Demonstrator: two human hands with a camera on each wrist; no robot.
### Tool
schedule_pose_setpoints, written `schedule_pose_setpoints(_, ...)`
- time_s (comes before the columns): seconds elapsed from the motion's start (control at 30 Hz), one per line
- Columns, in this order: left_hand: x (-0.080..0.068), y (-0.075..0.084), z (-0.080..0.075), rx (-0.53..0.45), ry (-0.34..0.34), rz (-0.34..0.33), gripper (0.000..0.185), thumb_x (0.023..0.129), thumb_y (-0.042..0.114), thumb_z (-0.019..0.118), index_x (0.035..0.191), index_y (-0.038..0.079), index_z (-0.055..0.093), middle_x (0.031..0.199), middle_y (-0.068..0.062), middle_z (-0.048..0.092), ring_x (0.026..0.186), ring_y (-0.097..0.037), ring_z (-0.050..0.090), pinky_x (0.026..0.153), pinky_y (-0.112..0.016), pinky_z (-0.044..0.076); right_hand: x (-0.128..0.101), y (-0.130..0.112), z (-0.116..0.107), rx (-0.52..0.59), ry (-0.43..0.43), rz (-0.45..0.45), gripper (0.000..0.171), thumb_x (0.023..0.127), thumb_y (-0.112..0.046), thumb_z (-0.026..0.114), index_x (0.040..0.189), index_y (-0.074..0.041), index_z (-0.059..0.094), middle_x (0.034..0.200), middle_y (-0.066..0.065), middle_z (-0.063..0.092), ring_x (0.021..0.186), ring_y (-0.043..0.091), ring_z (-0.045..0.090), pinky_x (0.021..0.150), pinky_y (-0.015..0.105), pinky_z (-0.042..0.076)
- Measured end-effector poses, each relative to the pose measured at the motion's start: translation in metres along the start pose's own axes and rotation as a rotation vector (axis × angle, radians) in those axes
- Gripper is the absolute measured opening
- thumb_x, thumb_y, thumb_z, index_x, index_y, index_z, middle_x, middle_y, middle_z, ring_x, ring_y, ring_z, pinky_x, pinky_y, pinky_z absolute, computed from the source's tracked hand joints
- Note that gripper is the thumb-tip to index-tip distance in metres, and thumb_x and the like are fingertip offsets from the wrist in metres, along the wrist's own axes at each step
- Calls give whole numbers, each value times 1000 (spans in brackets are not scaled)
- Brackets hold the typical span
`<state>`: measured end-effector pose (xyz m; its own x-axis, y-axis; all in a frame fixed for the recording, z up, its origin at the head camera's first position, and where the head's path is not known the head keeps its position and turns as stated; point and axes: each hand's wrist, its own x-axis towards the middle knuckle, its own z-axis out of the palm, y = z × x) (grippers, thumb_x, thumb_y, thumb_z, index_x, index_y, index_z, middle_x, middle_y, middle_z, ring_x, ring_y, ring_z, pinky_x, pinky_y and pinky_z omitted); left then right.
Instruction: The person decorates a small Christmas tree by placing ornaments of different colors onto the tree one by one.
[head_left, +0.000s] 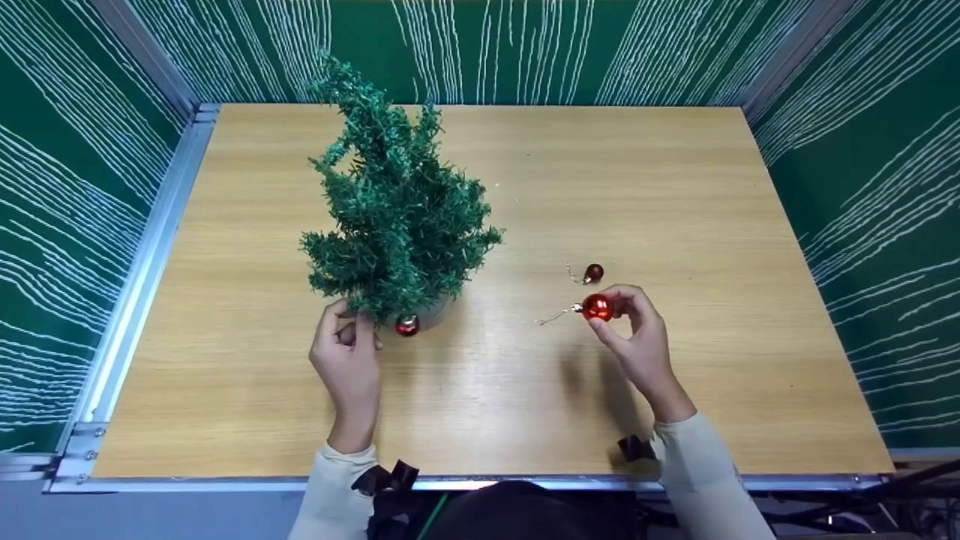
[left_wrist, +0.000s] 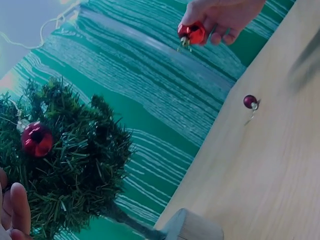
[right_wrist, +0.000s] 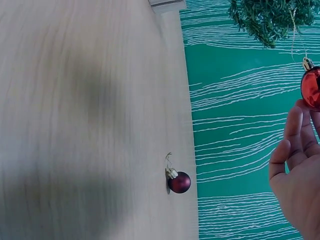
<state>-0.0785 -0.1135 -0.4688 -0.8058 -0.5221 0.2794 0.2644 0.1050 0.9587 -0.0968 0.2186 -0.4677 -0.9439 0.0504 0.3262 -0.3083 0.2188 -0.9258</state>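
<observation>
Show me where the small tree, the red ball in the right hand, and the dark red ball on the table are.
small tree [head_left: 397, 217], head view, middle of branches
red ball [head_left: 597, 307], head view, shiny round body
dark red ball [head_left: 594, 272], head view, round body

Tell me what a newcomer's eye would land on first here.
First the small green artificial tree standing left of centre on the wooden table, with a red bauble hanging from its lowest branches, where the left hand grips a branch. Next the shiny red bauble pinched in the right hand above the table, its hanging thread trailing left. A darker red bauble lies on the wood just behind it.
</observation>
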Motion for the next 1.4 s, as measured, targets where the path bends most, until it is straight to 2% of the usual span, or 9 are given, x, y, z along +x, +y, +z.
schedule_pose_setpoints(0.17,5,0,-4,8,19,0,11,93,2,62,99,-6,64,73,-3,61,48,-10,55,45,-21,47,0,-4,2,15,2,-20,34,76,19,69,106,19,52,96,-6,59,86,9,55,80,19,45)
schedule_pose_setpoints(0.33,9,-2,-7,12,19,6,12,92,2,64,98,-8,64,73,-2,62,47,-9,55,44,-22,47,0,-4,3,21,5,-32,35,75,19,69,106,19,52,99,-7,59,87,8,55,81,19,45)
schedule_pose_setpoints(0.57,17,-4,-10,70,23,15,10,91,1,62,97,-7,65,62,-9,61,45,-12,55,43,-23,45,1,-5,5,57,-16,-72,34,74,21,68,104,20,51,98,-5,60,86,9,55,80,20,45)
schedule_pose_setpoints(0.7,22,-5,-12,53,30,17,9,91,0,62,96,-7,65,64,-7,58,45,-17,54,44,-22,44,1,-6,5,52,-20,-84,34,75,21,67,104,20,51,98,-5,60,86,9,55,80,19,45)
schedule_pose_setpoints(0.83,26,-7,-14,46,41,26,10,91,1,63,95,-8,64,68,-5,57,45,-12,52,44,-20,43,1,-8,5,45,-20,-81,33,75,20,67,104,20,51,97,-5,60,86,9,55,80,19,45)
schedule_pose_setpoints(1.1,33,-8,-17,67,65,31,7,90,-2,61,94,-7,63,63,-15,56,45,-9,51,43,-20,41,-1,-11,7,50,-8,-77,32,75,21,67,103,20,51,98,-6,61,86,9,55,80,19,45)
schedule_pose_setpoints(1.23,36,-8,-18,83,76,32,6,90,-2,61,93,-6,64,68,-8,57,45,-8,50,43,-19,41,-2,-12,8,55,-8,-85,32,75,22,67,103,20,51,98,-7,61,85,9,56,80,19,46)
schedule_pose_setpoints(1.4,39,-9,-21,85,70,25,7,91,-1,61,95,-6,64,78,1,58,46,-12,54,45,-20,45,-3,11,6,58,-6,-101,33,75,18,68,104,18,52,98,-3,62,86,10,56,81,20,46)
